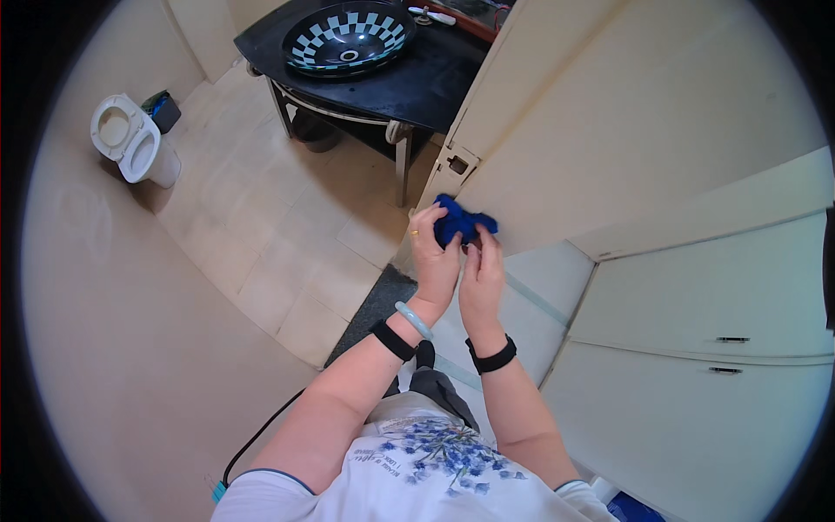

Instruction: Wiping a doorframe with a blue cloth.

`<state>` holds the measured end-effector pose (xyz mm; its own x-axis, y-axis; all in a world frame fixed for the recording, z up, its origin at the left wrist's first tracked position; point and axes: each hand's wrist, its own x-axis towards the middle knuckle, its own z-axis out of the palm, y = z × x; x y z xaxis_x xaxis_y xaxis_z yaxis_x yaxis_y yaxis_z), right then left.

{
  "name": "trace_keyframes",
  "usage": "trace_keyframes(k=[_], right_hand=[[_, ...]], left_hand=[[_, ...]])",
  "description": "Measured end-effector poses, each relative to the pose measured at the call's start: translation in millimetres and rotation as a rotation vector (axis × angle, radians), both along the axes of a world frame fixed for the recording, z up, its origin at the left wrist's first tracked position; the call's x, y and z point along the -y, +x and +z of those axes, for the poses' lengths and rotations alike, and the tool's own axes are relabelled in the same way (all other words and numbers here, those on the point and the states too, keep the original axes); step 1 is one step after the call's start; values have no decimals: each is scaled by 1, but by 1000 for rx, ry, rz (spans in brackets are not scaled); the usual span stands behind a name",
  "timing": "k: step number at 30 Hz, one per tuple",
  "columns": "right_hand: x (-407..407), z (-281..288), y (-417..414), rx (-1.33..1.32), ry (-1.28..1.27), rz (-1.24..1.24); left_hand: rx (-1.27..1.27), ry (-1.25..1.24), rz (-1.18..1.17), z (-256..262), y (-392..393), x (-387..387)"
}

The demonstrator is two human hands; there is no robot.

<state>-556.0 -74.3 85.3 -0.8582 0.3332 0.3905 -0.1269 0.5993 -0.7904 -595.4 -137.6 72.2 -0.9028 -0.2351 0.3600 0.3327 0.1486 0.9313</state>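
Observation:
A crumpled blue cloth point(455, 220) is held between both hands, close to the edge of a cream door frame point(445, 179). My left hand point(436, 251) grips the cloth from its left side, fingers curled over it. On the other side my right hand point(481, 267) pinches the cloth's lower right part with bent fingertips. Just above the cloth, a metal strike plate point(458, 163) with a dark square hole sits in the frame. Whether the cloth touches the frame cannot be told.
Beyond the doorway stand a black counter point(430, 85) with a checkered basin point(350, 39), a dark bin point(316, 132) under it, and a white toilet point(156, 160). A dark mat point(375, 307) lies at the threshold. White cabinets point(678, 404) are at right.

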Motion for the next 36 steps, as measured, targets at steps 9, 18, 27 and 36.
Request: trace_keyframes(k=[9,18,27,36], right_hand=[[-1,-88,-4,363,-134,26],[-9,-21,13,211,-219,-47],[-33,76,29,-106,-394,-85],[-69,0,35,23,-134,75]], left_hand=[[353,-156,-16,-76,-6,8],[106,-64,-33,-10,21,-10],[-350,-153,-280,68,31,-37],[-217,-217,-52,-49,39,-84]])
